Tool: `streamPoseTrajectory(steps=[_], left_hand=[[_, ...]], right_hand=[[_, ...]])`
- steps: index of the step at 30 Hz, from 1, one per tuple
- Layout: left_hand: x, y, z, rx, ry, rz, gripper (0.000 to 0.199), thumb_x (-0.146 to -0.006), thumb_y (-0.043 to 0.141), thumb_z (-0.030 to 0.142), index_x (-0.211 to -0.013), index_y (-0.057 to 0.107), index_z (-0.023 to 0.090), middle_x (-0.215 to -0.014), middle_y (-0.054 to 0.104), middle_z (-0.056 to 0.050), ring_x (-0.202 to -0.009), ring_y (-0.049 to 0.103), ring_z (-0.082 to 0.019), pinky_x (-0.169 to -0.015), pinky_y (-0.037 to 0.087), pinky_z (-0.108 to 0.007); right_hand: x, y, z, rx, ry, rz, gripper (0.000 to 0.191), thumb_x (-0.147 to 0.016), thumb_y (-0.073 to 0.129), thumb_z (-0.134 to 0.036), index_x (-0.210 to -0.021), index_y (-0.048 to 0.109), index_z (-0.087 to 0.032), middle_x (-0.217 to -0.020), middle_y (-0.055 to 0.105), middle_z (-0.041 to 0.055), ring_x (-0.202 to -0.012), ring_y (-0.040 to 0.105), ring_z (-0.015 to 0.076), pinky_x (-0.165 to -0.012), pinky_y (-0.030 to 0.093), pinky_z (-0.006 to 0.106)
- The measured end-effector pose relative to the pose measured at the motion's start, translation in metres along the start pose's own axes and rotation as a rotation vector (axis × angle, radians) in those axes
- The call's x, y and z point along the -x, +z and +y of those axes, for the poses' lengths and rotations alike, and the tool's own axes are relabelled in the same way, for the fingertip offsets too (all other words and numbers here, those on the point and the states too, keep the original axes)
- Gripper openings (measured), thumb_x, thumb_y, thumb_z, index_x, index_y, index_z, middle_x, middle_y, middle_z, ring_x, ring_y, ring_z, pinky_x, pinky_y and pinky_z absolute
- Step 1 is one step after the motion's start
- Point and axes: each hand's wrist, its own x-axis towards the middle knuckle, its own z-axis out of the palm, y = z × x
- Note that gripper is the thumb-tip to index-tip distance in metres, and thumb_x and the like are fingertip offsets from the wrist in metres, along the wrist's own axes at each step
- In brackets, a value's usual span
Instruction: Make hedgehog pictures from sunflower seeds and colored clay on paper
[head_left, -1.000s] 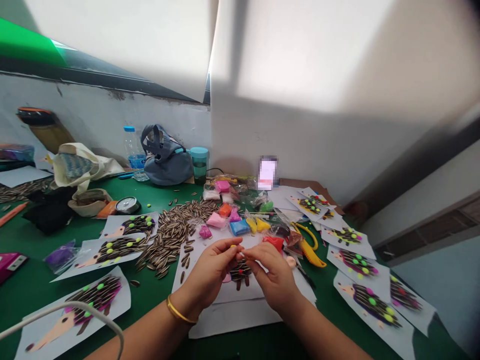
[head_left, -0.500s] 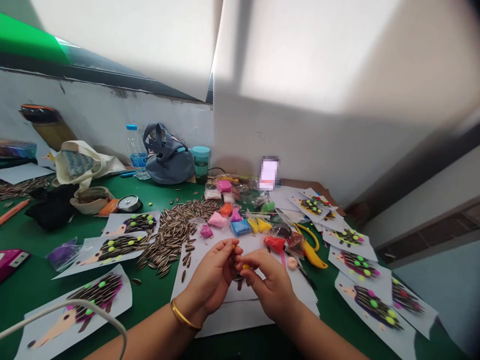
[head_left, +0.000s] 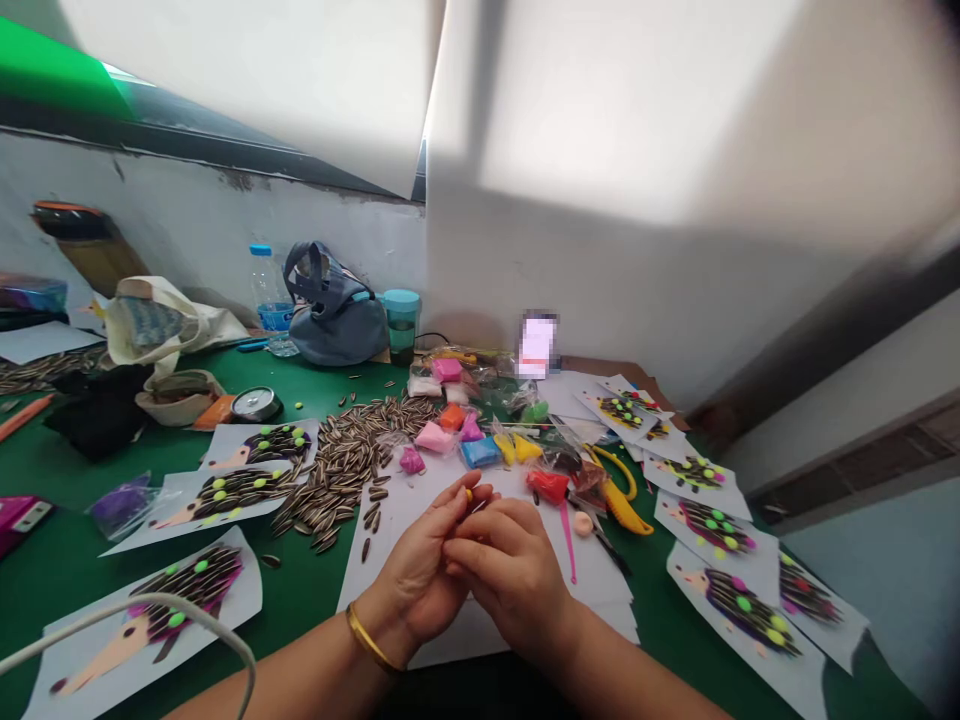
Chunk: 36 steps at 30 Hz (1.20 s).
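Observation:
My left hand (head_left: 429, 565), with a gold bangle at the wrist, is turned palm up over the white paper (head_left: 450, 645). Between its thumb and forefinger is a small lump of yellow modelling clay (head_left: 469, 495). My right hand (head_left: 517, 572) presses its closed fingers against the left palm; whatever lies between them is hidden. Past the hands are clay packets: red (head_left: 548, 487), blue (head_left: 481, 453) and yellow (head_left: 527, 450). A pink clay tool (head_left: 568, 545) and a peach clay ball (head_left: 583, 524) lie to the right.
Sunflower seeds (head_left: 337, 465) are heaped left of the paper. Hedgehog pictures on cards lie at left (head_left: 150, 630) and right (head_left: 742, 610). Yellow-handled scissors (head_left: 626, 508) rest on the right. A bag (head_left: 337, 315), a cup (head_left: 402, 328) and a bottle (head_left: 271, 305) stand by the wall.
My right hand has moved left onto the left palm, and the yellow bit seen in its pinch is now hidden. The pink tool has come into fuller view.

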Motion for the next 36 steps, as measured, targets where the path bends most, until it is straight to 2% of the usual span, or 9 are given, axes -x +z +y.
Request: streamPoseTrajectory(steps=[4,5,8,12,16,18,21,24,36], left_hand=[[0.001,0.005,0.015,0.12,-0.077,0.0,0.021,-0.099,0.046,0.022,-0.093,0.064,0.013,-0.095,0.069,-0.01,-0.086,0.07,-0.016,-0.077,0.058,-0.025],[0.001,0.006,0.02,0.14,-0.048,0.004,0.024,-0.1,0.044,0.024,-0.088,0.063,0.013,-0.094,0.069,-0.01,-0.088,0.07,-0.018,-0.08,0.058,-0.028],[0.003,0.009,0.03,0.152,0.035,-0.011,0.034,-0.101,0.039,0.036,-0.088,0.061,0.013,-0.097,0.069,-0.012,-0.094,0.07,-0.022,-0.084,0.058,-0.035],[0.005,0.007,0.029,0.125,-0.064,-0.107,0.044,-0.1,0.035,0.048,-0.093,0.06,0.012,-0.099,0.068,-0.014,-0.09,0.07,-0.023,-0.083,0.057,-0.036],[0.004,0.004,0.027,0.153,-0.05,-0.197,0.048,-0.099,0.034,0.054,-0.095,0.059,0.014,-0.099,0.068,-0.013,-0.095,0.069,-0.024,-0.089,0.054,-0.038],[0.004,0.004,0.027,0.161,-0.039,-0.198,0.049,-0.099,0.032,0.056,-0.095,0.059,0.015,-0.098,0.068,-0.013,-0.095,0.069,-0.024,-0.088,0.054,-0.038],[0.005,0.004,0.027,0.138,-0.118,-0.195,0.052,-0.098,0.032,0.058,-0.097,0.059,0.014,-0.095,0.068,-0.013,-0.091,0.07,-0.024,-0.086,0.055,-0.037],[0.004,0.003,0.027,0.147,-0.107,-0.223,0.052,-0.098,0.033,0.058,-0.099,0.059,0.013,-0.096,0.069,-0.014,-0.091,0.07,-0.023,-0.088,0.054,-0.037],[0.005,0.003,0.027,0.114,-0.108,-0.224,0.055,-0.097,0.032,0.061,-0.1,0.059,0.013,-0.101,0.068,-0.015,-0.092,0.07,-0.024,-0.083,0.054,-0.034]], right_hand=[[0.002,-0.003,0.002,0.179,-0.042,-0.049,0.027,-0.099,0.051,-0.039,-0.111,0.07,-0.026,-0.123,0.068,0.0034,-0.11,0.056,0.0231,-0.094,0.039,0.04],[0.003,-0.003,0.001,0.194,-0.064,-0.074,0.033,-0.099,0.047,-0.044,-0.117,0.068,-0.026,-0.128,0.065,0.0038,-0.116,0.054,0.0241,-0.097,0.037,0.041],[0.006,-0.004,0.001,0.203,-0.118,-0.134,0.051,-0.099,0.034,-0.058,-0.126,0.064,-0.026,-0.139,0.059,0.004,-0.131,0.046,0.0268,-0.106,0.033,0.044],[0.008,-0.002,0.004,0.282,-0.148,-0.164,0.067,-0.095,0.027,-0.07,-0.136,0.057,-0.028,-0.15,0.046,0.0071,-0.143,0.031,0.0319,-0.117,0.017,0.053],[0.009,-0.004,0.008,0.349,-0.101,-0.09,0.065,-0.095,0.03,-0.069,-0.138,0.056,-0.028,-0.153,0.042,0.0094,-0.147,0.023,0.0354,-0.119,0.009,0.059],[0.009,-0.005,0.007,0.312,-0.13,-0.122,0.064,-0.094,0.03,-0.07,-0.135,0.058,-0.03,-0.154,0.04,0.008,-0.146,0.025,0.0364,-0.118,0.01,0.061],[0.009,-0.004,0.006,0.286,-0.179,-0.165,0.066,-0.093,0.03,-0.072,-0.137,0.057,-0.03,-0.154,0.04,0.0077,-0.146,0.026,0.0356,-0.119,0.008,0.061],[0.008,-0.004,0.007,0.325,-0.127,-0.143,0.065,-0.094,0.031,-0.07,-0.138,0.055,-0.029,-0.154,0.04,0.0084,-0.147,0.022,0.035,-0.119,0.005,0.061],[0.008,-0.006,0.007,0.271,-0.173,-0.144,0.06,-0.093,0.033,-0.07,-0.13,0.062,-0.032,-0.154,0.041,0.0041,-0.147,0.025,0.034,-0.12,0.01,0.059]])
